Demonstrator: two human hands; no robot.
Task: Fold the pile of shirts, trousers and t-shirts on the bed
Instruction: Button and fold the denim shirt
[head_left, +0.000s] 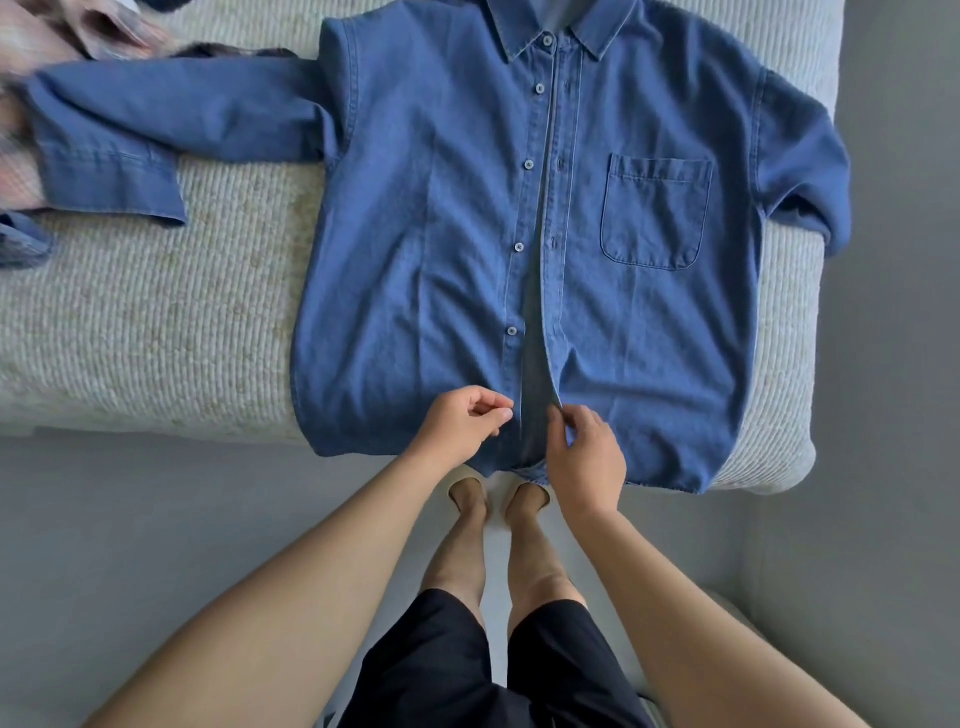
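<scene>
A blue denim shirt (441, 234) lies face up on the bed, collar away from me, its front open in a narrow gap below the top buttons. Its left sleeve stretches out to the left; the right sleeve hangs over the bed's right edge. My left hand (462, 428) pinches the button placket near the hem. My right hand (584, 457) pinches the buttonhole placket just across the gap. Both hands sit at the bed's near edge.
The bed (145, 322) has a ribbed off-white cover. A pile of pinkish and checked clothes (62, 31) lies at the far left, partly under the sleeve. Grey floor (893, 364) runs along the right and near sides. My bare feet stand below the hem.
</scene>
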